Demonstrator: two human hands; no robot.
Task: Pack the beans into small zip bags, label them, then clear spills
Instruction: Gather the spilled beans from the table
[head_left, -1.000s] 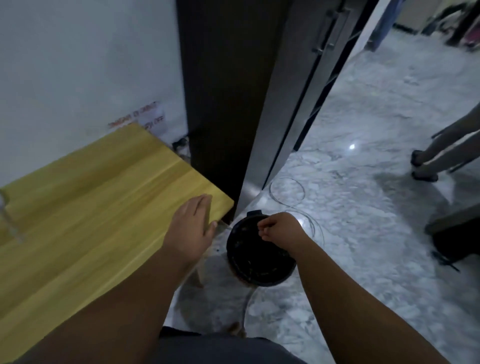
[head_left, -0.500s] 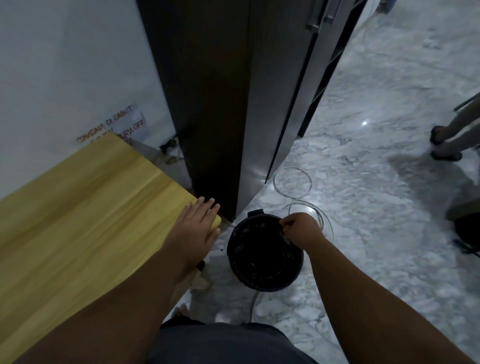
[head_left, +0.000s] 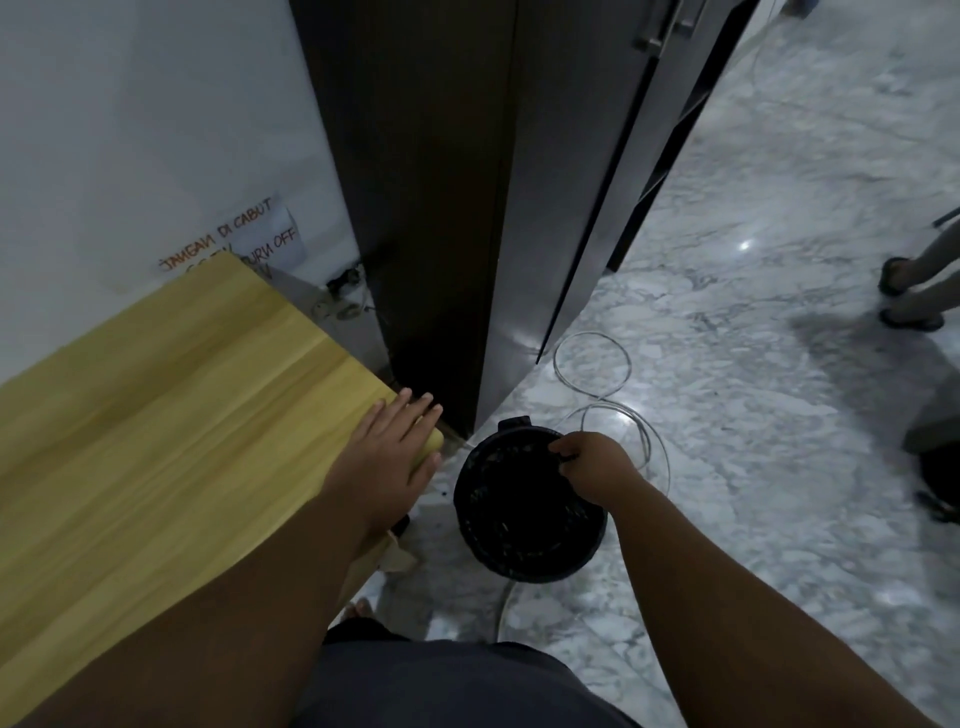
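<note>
We count two hands, the left hand (head_left: 390, 457) and the right hand (head_left: 597, 465), one desk (head_left: 156, 415) at left, one black bin (head_left: 524, 519) at lower centre, one paper note (head_left: 234, 241), and two cable loops (head_left: 592, 364).

A home kitchen: steel fridge (head_left: 566, 218), marble floor (head_left: 769, 395), wooden table (head_left: 156, 415).

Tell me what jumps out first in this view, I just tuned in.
A black bin stands on the marble floor at centre, the right hand closed over its far rim. The left hand lies flat on the corner of the yellow wooden table, beside a tall dark cabinet.
</note>
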